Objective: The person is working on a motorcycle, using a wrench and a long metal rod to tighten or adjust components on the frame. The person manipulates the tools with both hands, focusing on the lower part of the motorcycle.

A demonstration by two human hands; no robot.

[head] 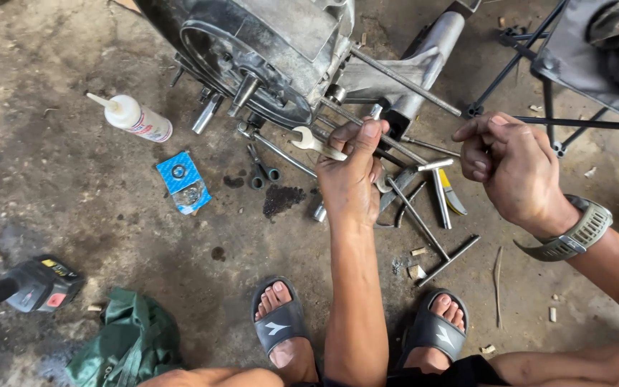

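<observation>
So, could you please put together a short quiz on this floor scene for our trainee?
1. True or false: the left hand holds an open-ended spanner.
2. Which lies nearest the white squeeze bottle? A) blue packet B) green cloth C) T-handle wrench
3. What is worn on the wrist behind the right hand?

Key: 1 true; 2 A; 3 a watch with a grey-green strap.
</observation>
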